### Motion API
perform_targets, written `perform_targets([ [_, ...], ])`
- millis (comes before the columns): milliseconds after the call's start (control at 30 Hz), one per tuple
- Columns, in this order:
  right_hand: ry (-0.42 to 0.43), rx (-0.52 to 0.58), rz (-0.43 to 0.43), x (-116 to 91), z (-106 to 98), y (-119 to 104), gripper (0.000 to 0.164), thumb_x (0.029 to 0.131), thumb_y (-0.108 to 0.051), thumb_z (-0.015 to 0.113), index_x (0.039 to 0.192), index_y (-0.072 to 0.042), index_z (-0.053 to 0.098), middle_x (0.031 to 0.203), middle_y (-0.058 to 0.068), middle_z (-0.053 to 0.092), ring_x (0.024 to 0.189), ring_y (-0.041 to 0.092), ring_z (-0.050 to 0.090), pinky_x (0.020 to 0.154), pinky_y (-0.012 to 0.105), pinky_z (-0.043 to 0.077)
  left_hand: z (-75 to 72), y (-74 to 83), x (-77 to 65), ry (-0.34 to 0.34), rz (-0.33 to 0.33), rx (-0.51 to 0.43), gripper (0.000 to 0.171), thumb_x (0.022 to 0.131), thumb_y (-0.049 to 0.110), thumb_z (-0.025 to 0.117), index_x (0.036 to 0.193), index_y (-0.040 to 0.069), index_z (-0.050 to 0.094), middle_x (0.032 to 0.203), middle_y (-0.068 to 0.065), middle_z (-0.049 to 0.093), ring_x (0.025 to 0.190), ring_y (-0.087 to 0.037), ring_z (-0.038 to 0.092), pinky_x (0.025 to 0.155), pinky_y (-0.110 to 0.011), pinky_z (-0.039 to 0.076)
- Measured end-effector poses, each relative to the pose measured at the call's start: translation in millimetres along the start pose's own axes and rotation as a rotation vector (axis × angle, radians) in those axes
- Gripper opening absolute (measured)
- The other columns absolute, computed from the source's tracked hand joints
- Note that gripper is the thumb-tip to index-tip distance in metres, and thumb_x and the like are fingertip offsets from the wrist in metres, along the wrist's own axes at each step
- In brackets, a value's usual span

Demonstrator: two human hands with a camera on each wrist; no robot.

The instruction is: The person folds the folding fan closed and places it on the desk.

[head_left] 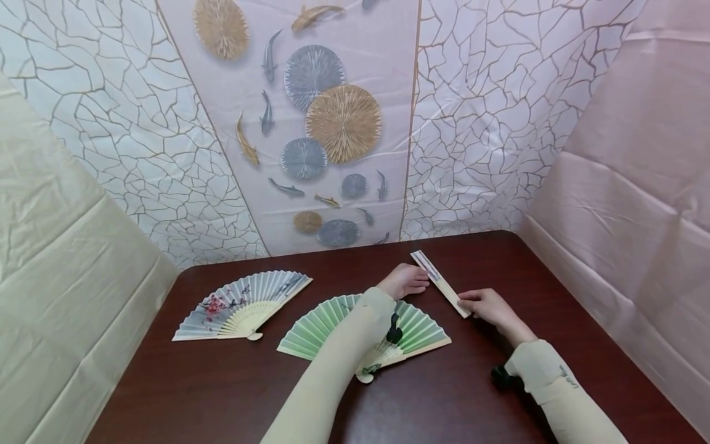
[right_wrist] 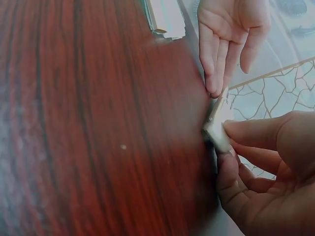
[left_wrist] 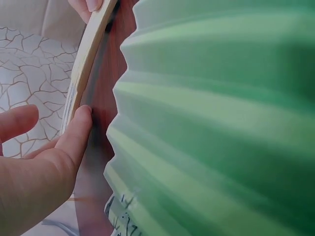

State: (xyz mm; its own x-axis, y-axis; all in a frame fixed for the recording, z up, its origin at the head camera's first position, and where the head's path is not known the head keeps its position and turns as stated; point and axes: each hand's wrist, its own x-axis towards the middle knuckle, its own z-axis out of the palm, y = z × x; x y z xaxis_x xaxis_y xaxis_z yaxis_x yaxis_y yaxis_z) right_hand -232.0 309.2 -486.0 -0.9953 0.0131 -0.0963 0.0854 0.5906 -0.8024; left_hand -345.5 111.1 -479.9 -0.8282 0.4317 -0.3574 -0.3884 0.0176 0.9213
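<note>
A folded hand fan (head_left: 442,285) with pale ribs and a printed edge lies slantwise at the right of the table. My right hand (head_left: 492,310) pinches its near end between thumb and fingers. Beside its far half is my left hand (head_left: 403,281), fingers extended; in the left wrist view a fingertip (left_wrist: 84,112) touches the fan, with the thumb apart. Under my left forearm a green fan (head_left: 426,330) lies spread, partly hidden by the sleeve. It fills much of the left wrist view as green pleats (left_wrist: 211,118).
At the left of the dark red table (head_left: 222,394) lies a spread grey-white fan (head_left: 230,306) with pink blossoms. A patterned cloth (head_left: 471,123) hangs behind the table's far edge. Plain cloth (head_left: 627,246) hangs at the right side, with another (head_left: 66,246) at the left.
</note>
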Motion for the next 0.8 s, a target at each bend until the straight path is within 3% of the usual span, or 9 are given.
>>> perform_targets([
  [300,0.014,0.022,0.008,-2,0,0,0.033,0.095,-0.007,0.064,0.121,0.013,0.064,0.087,0.006,0.067,0.068,0.017,0.057,0.058,0.028,0.050,2.1,1.6,-2.0,0.002,0.013,0.021,0.031,0.096,0.004,0.060,0.123,-0.011,0.063,0.129,-0.025,0.062,0.124,-0.037,0.059,0.104,-0.040,0.050],
  [500,0.025,0.014,0.007,0,1,1,0.033,0.096,-0.008,0.064,0.121,0.012,0.064,0.089,0.008,0.067,0.068,0.017,0.057,0.059,0.029,0.051,-2.3,5.0,-5.2,-0.003,0.012,0.026,0.035,0.099,0.007,0.058,0.128,-0.012,0.060,0.130,-0.026,0.061,0.122,-0.036,0.060,0.102,-0.038,0.052],
  [800,0.077,-0.016,-0.012,-3,0,1,0.037,0.097,-0.013,0.064,0.127,0.009,0.062,0.108,0.021,0.069,0.080,0.022,0.063,0.066,0.031,0.055,-21.6,13.7,-22.1,-0.019,0.018,0.030,0.037,0.104,0.006,0.051,0.138,-0.008,0.054,0.134,-0.025,0.059,0.124,-0.037,0.059,0.105,-0.040,0.049],
])
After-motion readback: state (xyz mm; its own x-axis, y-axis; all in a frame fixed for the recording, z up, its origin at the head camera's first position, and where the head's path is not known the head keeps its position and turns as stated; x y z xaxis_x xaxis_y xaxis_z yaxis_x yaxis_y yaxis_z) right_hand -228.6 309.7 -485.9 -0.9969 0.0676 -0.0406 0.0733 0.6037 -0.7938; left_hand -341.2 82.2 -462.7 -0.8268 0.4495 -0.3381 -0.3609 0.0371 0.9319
